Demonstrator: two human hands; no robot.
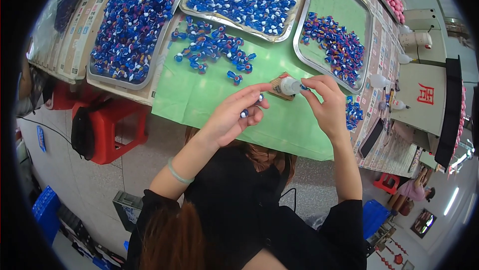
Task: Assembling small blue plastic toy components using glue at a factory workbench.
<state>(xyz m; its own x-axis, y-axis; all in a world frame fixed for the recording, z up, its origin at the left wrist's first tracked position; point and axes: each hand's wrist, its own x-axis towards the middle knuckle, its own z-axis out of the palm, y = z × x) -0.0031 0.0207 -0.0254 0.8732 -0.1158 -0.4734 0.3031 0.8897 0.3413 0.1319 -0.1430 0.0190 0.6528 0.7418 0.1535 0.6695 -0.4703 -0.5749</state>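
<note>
My left hand [230, 115] is turned partly palm up, fingers curled. Small blue-and-white pieces [244, 114] sit in its fingers. With thumb and fingertips, my right hand [328, 104] pinches a small blue piece [304, 87], right beside the tip of a small white squeeze bottle [288, 86]. That bottle lies tilted on a small brown block [276, 88] on the green sheet [199, 98]. Ahead of my left hand, a loose group of blue, winged-looking pieces with round red-and-white ends [214, 45] lies on the sheet. Whether the bottle tip touches the pinched piece cannot be made out.
Metal trays hold heaps of blue pieces: a left tray [147, 84], a middle tray [277, 38] and a right tray [298, 45]. A phone [371, 138] and small bottles [379, 81] lie to the right, near a grey machine [419, 95]. Red stools [107, 138] stand at left.
</note>
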